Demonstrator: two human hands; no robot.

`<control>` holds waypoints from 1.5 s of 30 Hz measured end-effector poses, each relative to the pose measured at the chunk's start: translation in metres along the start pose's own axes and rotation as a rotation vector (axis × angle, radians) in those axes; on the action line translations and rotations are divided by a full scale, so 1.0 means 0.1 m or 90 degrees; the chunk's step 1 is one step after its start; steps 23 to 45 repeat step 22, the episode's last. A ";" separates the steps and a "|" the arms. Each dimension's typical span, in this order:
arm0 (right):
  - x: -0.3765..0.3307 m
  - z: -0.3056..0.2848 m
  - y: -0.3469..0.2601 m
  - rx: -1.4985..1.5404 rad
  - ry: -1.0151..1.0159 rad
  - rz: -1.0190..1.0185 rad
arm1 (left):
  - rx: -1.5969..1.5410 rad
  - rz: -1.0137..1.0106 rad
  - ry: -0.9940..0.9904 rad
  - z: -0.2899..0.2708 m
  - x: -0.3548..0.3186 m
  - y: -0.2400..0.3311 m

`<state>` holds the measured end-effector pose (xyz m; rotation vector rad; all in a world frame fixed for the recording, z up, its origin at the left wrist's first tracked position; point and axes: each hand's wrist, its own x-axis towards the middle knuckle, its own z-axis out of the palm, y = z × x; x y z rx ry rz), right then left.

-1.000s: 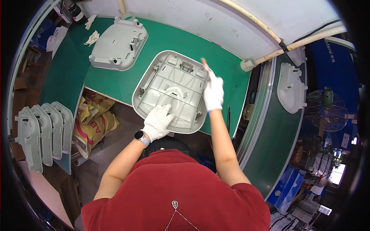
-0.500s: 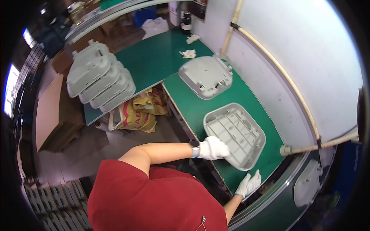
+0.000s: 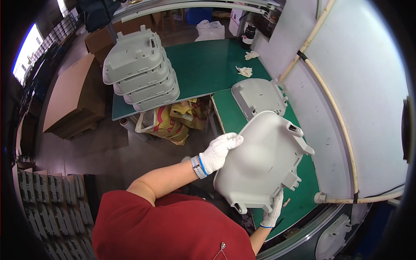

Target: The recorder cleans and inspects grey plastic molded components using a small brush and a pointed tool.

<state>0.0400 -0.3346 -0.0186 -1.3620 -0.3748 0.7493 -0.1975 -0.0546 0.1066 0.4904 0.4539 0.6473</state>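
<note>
Both my hands hold a light grey moulded plastic panel [image 3: 264,160] up over the green bench, tilted, with its smooth face showing and lugs along its right and lower edges. My left hand [image 3: 219,154], in a white knit glove, is closed on the panel's upper left edge, thumb over the smooth face. At the lower right edge, my gloved right hand [image 3: 274,211] grips near the lugs; some of its fingers are hidden behind the panel. Beyond lies a second grey panel [image 3: 260,96] on the bench, partly covered by the held one.
A stack of several grey panels [image 3: 138,65] stands on the far green table [image 3: 195,65]. Yellow sacks [image 3: 175,128] sit beneath it. Crumpled white gloves [image 3: 245,71] and a dark bottle [image 3: 248,36] lie toward the wall. A pipe [image 3: 333,104] runs along the wall at right.
The panel that lay ribbed side up on the bench is now raised and turned, smooth face showing. My left hand has moved up with its edge; my right hand has closed on the lower edge.
</note>
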 end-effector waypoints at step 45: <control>1.11 -0.20 1.43 1.134 0.327 0.616 | -0.193 0.053 0.171 -4.44 0.39 1.27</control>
